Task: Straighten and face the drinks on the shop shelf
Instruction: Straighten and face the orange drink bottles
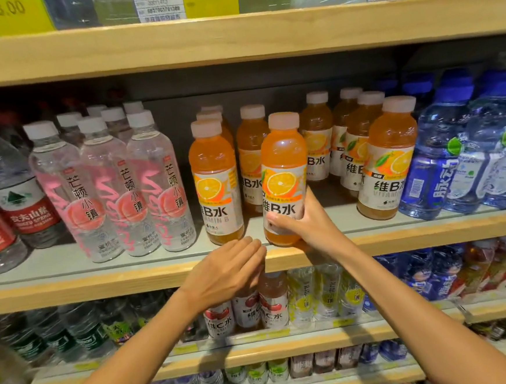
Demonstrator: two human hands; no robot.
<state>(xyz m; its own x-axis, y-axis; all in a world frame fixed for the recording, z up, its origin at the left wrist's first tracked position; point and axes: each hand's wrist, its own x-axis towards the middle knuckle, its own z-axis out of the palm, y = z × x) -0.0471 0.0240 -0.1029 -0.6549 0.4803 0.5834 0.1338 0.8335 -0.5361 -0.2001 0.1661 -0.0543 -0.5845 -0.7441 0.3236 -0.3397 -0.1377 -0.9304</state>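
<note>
right hand (308, 223) grip curled round white-capped orange plastic drink bottle (282, 159) at front lip of wooden shelf (131, 281), likely squaring its label outward; left hand (225, 272) flat, empty, fingertips at same lip.

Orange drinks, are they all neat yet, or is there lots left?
Partly. The pink bottles and the left orange bottle already face out. The right hand holds one orange bottle at the shelf edge; the left hand hovers open. The orange bottles on the right look staggered, labels turned, so those remain.
</note>
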